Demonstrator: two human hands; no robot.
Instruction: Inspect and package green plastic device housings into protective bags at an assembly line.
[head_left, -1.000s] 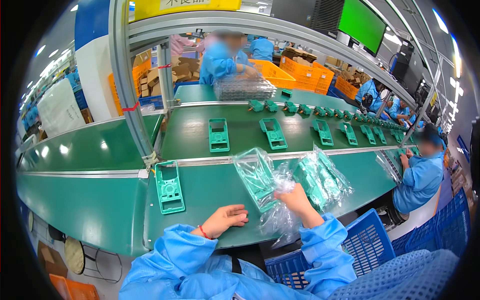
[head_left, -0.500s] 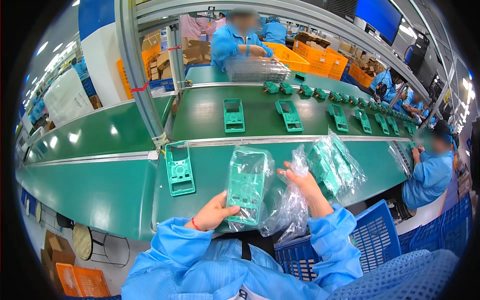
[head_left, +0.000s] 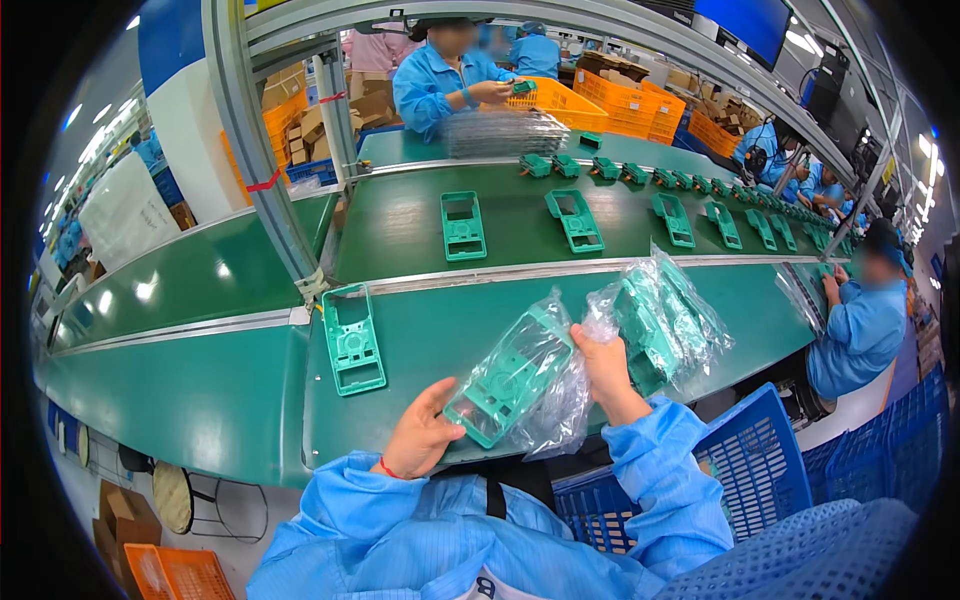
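Two hands at work: both sit at the near edge of the green conveyor belt (head_left: 420, 340), sleeves in blue.
Left hand (head_left: 420, 440): fingers curled loosely under the lower end of the bagged green part (head_left: 505, 375), thumb up against it; a light hold, not a full fist.
Right hand (head_left: 605, 370): closed in a pinch on the clear plastic bag (head_left: 560, 410) at the part's upper end.
Bagged green part: held tilted just above the belt edge, between the hands, most of it inside the bag.
Progress, as I judge it: the part looks nearly sleeved; the bag's loose end hangs open, so closing or setting it down seems left.
Done already: a pile of bagged parts (head_left: 665, 315) lies just right of the right hand.
Waiting: one bare green frame (head_left: 352, 338) lies flat on the belt, left of the hands.
Beyond: more green frames (head_left: 575, 220) ride the far belt; a co-worker in blue (head_left: 445, 80) stands across.
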